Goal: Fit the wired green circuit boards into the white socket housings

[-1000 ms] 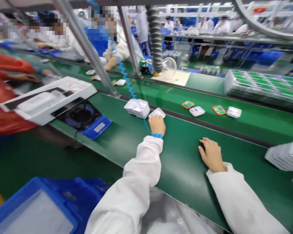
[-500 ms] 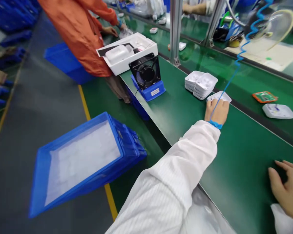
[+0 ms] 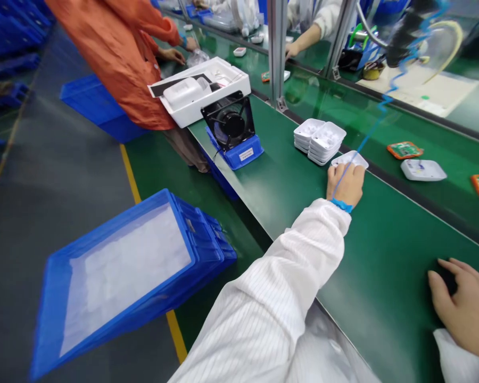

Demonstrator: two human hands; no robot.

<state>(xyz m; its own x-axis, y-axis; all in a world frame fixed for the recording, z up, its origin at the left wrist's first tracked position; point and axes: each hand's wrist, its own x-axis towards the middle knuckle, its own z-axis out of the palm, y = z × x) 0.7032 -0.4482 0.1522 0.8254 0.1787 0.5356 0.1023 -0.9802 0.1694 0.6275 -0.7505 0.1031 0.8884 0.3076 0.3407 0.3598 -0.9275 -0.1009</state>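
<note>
Just now the left hand (image 3: 345, 183) reaches far out across the green counter (image 3: 303, 213), its fingers (image 3: 357, 171) curled down over the near edge of a single white tray (image 3: 350, 158) that lies flat on the counter; whether they actually pinch it or only press on it cannot be told from this angle. A blue wrist strap (image 3: 341, 205) circles that wrist at the cuff of the white sleeve (image 3: 287, 287), and a blue coiled cord (image 3: 377, 114) runs up and away from it. Just beyond the tray sits a stack of white trays (image 3: 319, 141), two piles side by side, close to the single one but not touching it. The right hand (image 3: 465, 306) rests palm-down near the lower right corner, fingers loosely spread and bent on the bare counter, holding nothing. Farther along the belt lie an orange-rimmed green board (image 3: 404, 150) and another white tray (image 3: 423, 169), near each other. To the left of the stack stands a black fan (image 3: 228, 122) on a blue base (image 3: 241, 153), with a white box (image 3: 201, 90) behind it. A person in an orange coat (image 3: 120, 58) stands at the counter there. On the floor a blue crate (image 3: 127, 271) leans tilted, lined with clear plastic.
</note>
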